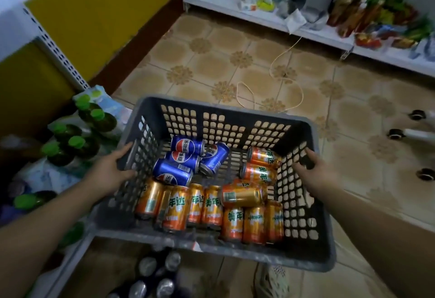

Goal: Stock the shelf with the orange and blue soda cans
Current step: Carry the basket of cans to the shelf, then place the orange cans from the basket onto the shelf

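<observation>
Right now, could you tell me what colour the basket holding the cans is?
Grey, seen best in the head view: basket.

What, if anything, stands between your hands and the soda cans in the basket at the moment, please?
Nothing visible covers the cans. The orange cans and blue cans lie loose on the floor of the open-topped grey basket. But the left hand and right hand both grip the basket's sides, so one must let go before reaching in.

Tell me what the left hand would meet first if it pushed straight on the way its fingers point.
The left hand already grips the grey perforated plastic basket at its left wall, fingers pointing inward. Past that wall, the first things in line look like the blue soda cans lying on the basket floor, though depth is uncertain.
</observation>
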A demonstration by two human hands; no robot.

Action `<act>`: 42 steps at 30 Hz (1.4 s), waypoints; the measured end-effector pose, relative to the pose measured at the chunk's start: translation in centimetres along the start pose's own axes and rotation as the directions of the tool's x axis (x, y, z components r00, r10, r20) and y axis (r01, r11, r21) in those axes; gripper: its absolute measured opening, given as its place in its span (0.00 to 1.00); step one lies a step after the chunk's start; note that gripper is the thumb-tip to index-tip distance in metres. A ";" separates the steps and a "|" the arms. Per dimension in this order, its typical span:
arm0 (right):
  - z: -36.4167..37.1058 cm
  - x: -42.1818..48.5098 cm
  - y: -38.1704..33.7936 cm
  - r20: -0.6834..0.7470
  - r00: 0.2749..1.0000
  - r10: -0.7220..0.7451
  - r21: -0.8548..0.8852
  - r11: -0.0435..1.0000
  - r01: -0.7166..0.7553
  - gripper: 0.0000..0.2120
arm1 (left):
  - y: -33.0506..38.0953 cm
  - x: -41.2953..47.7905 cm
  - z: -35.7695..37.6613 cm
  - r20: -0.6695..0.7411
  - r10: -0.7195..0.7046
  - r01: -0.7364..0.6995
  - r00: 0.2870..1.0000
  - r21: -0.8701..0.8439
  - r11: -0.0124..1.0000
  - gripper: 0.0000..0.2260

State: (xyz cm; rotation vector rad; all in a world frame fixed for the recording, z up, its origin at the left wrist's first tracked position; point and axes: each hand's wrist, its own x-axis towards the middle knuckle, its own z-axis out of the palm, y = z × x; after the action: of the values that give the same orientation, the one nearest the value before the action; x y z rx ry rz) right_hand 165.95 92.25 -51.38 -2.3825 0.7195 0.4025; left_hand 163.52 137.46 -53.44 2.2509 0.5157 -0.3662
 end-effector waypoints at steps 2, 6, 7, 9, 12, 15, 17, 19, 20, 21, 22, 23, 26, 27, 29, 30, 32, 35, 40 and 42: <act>2.5 1.7 1.4 0.003 1.000 0.018 0.002 1.000 -0.018 0.31 | -1.6 2.2 1.7 0.012 0.009 -0.009 1.000 0.025 1.000 0.38; 6.5 4.5 3.7 -0.012 0.999 0.043 0.021 0.999 -0.042 0.30 | -4.5 6.1 4.7 0.014 0.040 -0.041 0.999 0.060 0.997 0.37; 7.4 5.1 4.2 -0.015 0.999 0.041 0.026 0.999 -0.040 0.30 | -5.1 7.1 5.4 0.012 0.045 -0.046 0.999 0.065 0.997 0.37; 9.1 5.9 5.0 -0.022 0.999 0.042 0.034 0.999 -0.041 0.31 | -6.2 8.7 6.6 0.017 0.041 -0.042 0.999 0.066 0.997 0.37; 11.1 6.7 6.4 -0.018 0.999 0.047 0.012 0.999 -0.046 0.31 | -7.8 10.4 8.1 0.039 0.034 -0.037 0.999 0.085 0.996 0.36; 12.8 7.0 7.6 -0.024 0.999 0.044 0.027 0.999 -0.044 0.31 | -9.3 11.0 8.9 0.042 0.026 -0.030 0.999 0.090 0.995 0.35; 13.2 7.1 7.8 -0.030 0.998 0.048 0.012 0.999 -0.048 0.32 | -10.0 11.3 9.0 0.040 0.041 -0.045 0.998 0.123 0.991 0.35; 13.2 7.1 7.6 -0.015 0.999 0.040 -0.039 0.998 -0.041 0.33 | -10.1 11.1 8.8 0.069 0.047 -0.058 0.996 0.158 0.986 0.36; 13.0 7.1 7.4 0.007 0.999 0.049 -0.057 0.997 -0.048 0.34 | -9.8 10.9 8.6 0.089 0.046 -0.062 0.995 0.190 0.980 0.37; 12.7 7.0 7.2 0.026 0.998 0.061 -0.081 0.995 -0.059 0.36 | -9.5 10.8 8.6 0.106 0.040 -0.064 0.994 0.231 0.971 0.37; 12.5 6.9 6.9 0.039 0.996 0.078 -0.126 0.989 -0.073 0.37 | -9.0 10.5 8.6 0.108 0.035 -0.065 0.994 0.284 0.956 0.38; 12.4 6.6 6.7 0.040 0.995 0.088 -0.192 0.978 -0.078 0.38 | -8.2 10.1 8.7 0.086 0.042 -0.070 0.995 0.348 0.935 0.38; 12.8 5.5 5.8 -0.012 0.998 -0.057 -0.451 0.891 0.045 0.40 | -5.4 8.1 9.9 0.021 0.184 -0.163 0.983 0.566 0.808 0.37; 13.2 5.1 5.5 -0.006 0.992 -0.127 -0.488 0.866 0.108 0.40 | -4.6 7.4 10.7 0.059 0.238 -0.222 0.969 0.621 0.752 0.36; 14.6 4.3 5.3 0.045 0.972 -0.231 -0.506 0.833 0.222 0.39 | -3.4 6.2 13.0 0.161 0.274 -0.312 0.948 0.638 0.704 0.35; 15.6 4.1 5.3 0.088 0.962 -0.257 -0.480 0.835 0.267 0.38 | -3.0 5.8 14.4 0.210 0.263 -0.336 0.942 0.609 0.718 0.34; 17.5 4.1 5.5 0.231 0.948 -0.221 -0.359 0.886 0.294 0.39 | -2.7 5.2 17.3 0.323 0.230 -0.376 0.918 0.522 0.766 0.33; 20.5 5.1 6.2 0.486 0.866 -0.115 -0.261 0.927 0.270 0.44 | -2.7 4.8 21.5 0.491 0.167 -0.388 0.855 0.391 0.835 0.33; 23.0 6.5 7.5 0.526 0.843 -0.115 -0.212 0.942 0.261 0.38 | -3.3 4.2 25.5 0.601 0.085 -0.314 0.795 0.286 0.905 0.33; 23.0 6.3 7.3 0.492 0.858 -0.147 -0.166 0.952 0.258 0.33 | -3.2 3.6 25.4 0.614 0.079 -0.315 0.785 0.286 0.905 0.33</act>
State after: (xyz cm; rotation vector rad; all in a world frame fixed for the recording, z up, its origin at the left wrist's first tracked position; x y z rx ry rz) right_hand 164.32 99.36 -75.21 -2.3893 0.1963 0.9794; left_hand 162.73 121.25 -73.55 2.3464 -0.1483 -1.0899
